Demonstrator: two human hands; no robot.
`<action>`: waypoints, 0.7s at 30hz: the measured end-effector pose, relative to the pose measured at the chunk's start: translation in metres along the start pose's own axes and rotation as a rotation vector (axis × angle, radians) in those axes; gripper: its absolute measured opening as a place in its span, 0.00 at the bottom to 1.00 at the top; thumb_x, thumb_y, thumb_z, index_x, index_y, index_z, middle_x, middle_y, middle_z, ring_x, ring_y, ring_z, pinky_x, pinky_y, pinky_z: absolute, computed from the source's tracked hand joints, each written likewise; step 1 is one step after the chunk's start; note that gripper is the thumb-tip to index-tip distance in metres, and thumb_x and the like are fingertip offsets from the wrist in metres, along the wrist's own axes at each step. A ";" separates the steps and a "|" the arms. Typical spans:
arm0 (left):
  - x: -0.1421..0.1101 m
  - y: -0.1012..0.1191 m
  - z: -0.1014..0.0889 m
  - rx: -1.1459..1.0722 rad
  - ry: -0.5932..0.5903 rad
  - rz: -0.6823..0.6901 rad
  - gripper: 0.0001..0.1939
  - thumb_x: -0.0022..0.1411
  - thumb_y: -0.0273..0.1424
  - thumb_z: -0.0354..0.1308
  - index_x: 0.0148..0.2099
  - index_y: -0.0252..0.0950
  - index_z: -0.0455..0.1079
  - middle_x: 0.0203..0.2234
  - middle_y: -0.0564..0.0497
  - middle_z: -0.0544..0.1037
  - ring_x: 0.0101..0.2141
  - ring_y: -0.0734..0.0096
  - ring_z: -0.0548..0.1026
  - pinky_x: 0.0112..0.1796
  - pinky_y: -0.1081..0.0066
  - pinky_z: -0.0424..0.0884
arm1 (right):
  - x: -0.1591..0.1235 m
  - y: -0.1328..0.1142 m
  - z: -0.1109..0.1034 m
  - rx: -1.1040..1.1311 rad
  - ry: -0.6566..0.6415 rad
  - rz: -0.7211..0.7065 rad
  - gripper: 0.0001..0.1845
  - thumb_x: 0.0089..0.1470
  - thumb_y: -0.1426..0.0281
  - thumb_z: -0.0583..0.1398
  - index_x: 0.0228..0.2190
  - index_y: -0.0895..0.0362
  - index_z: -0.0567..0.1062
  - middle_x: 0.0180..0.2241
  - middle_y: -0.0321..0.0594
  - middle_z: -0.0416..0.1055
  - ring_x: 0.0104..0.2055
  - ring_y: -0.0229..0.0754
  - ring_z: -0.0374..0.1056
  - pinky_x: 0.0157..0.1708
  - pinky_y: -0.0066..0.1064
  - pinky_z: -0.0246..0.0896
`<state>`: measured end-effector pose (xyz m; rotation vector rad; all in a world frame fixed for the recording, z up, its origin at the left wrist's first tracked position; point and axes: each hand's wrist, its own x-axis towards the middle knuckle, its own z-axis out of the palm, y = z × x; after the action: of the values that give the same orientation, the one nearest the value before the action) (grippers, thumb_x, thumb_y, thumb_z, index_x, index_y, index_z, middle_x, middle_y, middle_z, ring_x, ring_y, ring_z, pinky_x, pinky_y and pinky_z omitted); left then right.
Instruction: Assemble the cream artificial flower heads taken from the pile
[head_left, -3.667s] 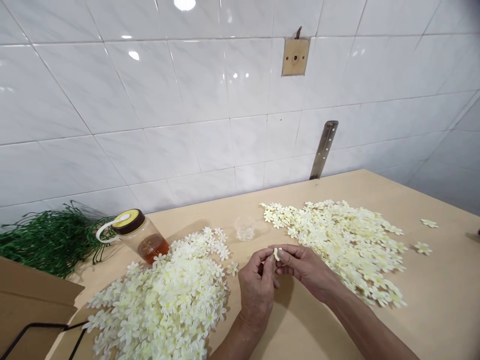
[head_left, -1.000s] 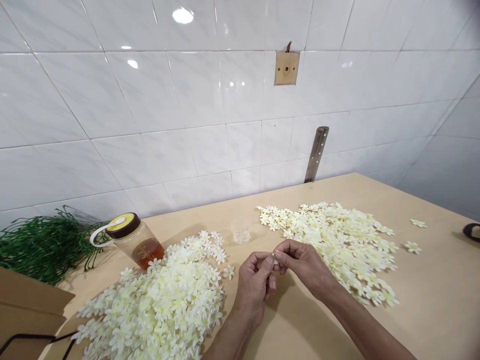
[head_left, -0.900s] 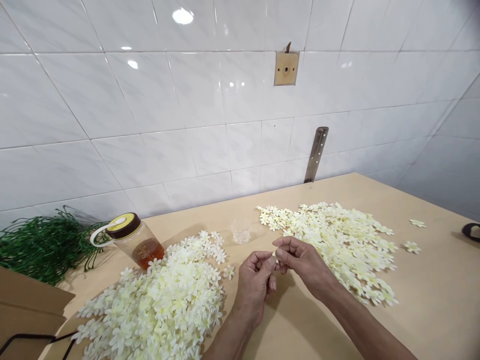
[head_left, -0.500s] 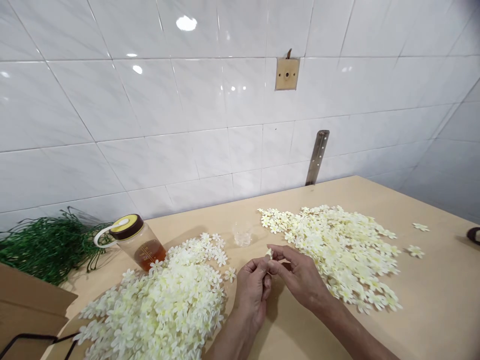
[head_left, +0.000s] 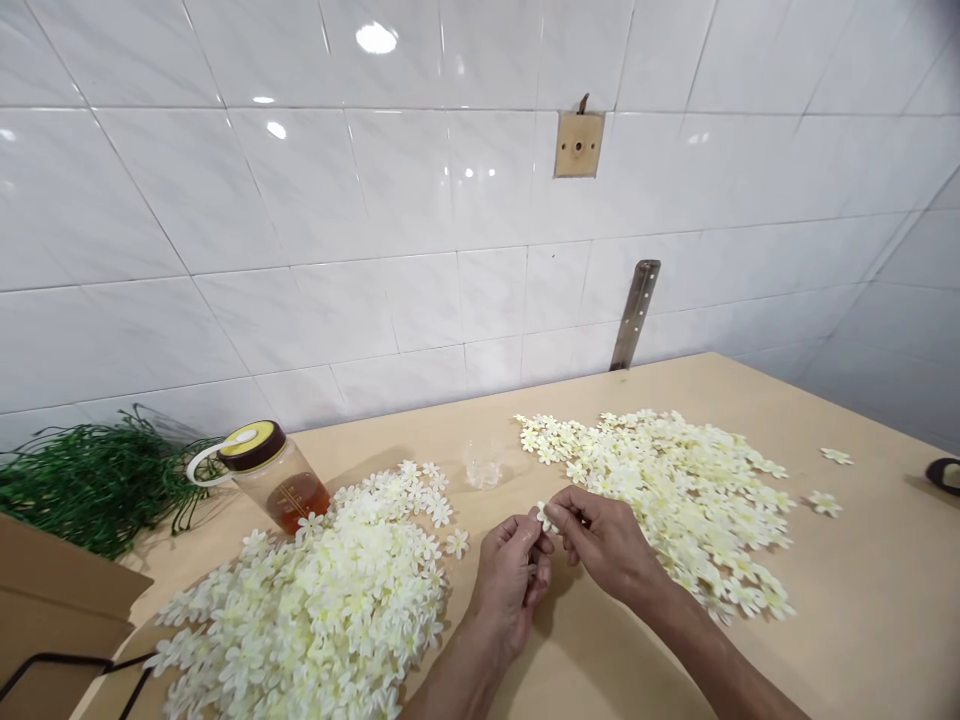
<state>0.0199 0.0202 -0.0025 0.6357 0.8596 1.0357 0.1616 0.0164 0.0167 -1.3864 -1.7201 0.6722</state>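
Near the middle of the table, my left hand [head_left: 510,570] and my right hand [head_left: 602,535] meet at the fingertips. Between them is a small white artificial flower [head_left: 545,516], pinched by both hands, its petals facing up. Fingers of both hands are closed, and whatever else lies inside the left hand is hidden. Left of my hands spreads a tall heap of white artificial flowers [head_left: 330,600]. A flatter spread of pale yellow-white flowers [head_left: 675,490] lies to the right. Just beyond my fingers sits a small clear cup [head_left: 484,468] with clear bits in it.
A bottle of amber liquid [head_left: 289,490] with a yellow lid stands behind the left heap. Green artificial stems [head_left: 90,480] lie at far left, behind a cardboard box [head_left: 60,620]. A dark round object [head_left: 943,475] rests at the right edge. The tiled wall [head_left: 420,300] closes off the back.
The flower in my fingers has turned so its open petals now show. My right hand has shifted slightly right, and the view has tilted a little.
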 end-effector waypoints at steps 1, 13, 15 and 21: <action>0.000 0.000 0.000 -0.008 -0.009 0.016 0.21 0.48 0.45 0.67 0.29 0.33 0.65 0.22 0.54 0.71 0.13 0.86 0.59 0.13 0.80 0.42 | 0.000 0.000 0.001 0.083 -0.026 0.044 0.16 0.60 0.58 0.55 0.27 0.55 0.73 0.16 0.32 0.66 0.19 0.36 0.64 0.23 0.27 0.62; 0.005 0.002 -0.007 -0.033 -0.080 0.066 0.21 0.51 0.42 0.67 0.38 0.31 0.69 0.20 0.53 0.73 0.12 0.87 0.56 0.14 0.79 0.44 | 0.003 0.005 0.013 0.752 -0.101 0.433 0.22 0.47 0.51 0.66 0.29 0.58 0.71 0.20 0.30 0.64 0.19 0.31 0.59 0.18 0.23 0.57; 0.006 0.002 -0.007 -0.052 -0.081 0.061 0.19 0.53 0.42 0.66 0.36 0.32 0.67 0.19 0.53 0.73 0.11 0.87 0.56 0.15 0.79 0.45 | 0.002 0.003 0.014 0.751 -0.105 0.410 0.21 0.48 0.52 0.65 0.31 0.58 0.72 0.19 0.30 0.64 0.20 0.32 0.61 0.19 0.24 0.59; 0.007 0.005 -0.007 -0.082 -0.014 0.069 0.14 0.54 0.37 0.63 0.27 0.34 0.63 0.12 0.57 0.67 0.11 0.83 0.57 0.15 0.78 0.48 | 0.000 -0.008 0.010 0.675 -0.254 0.272 0.19 0.50 0.57 0.66 0.37 0.59 0.74 0.26 0.40 0.76 0.27 0.40 0.71 0.29 0.31 0.66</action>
<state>0.0133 0.0286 -0.0045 0.6059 0.7836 1.1220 0.1489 0.0153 0.0175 -1.0779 -1.2960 1.4758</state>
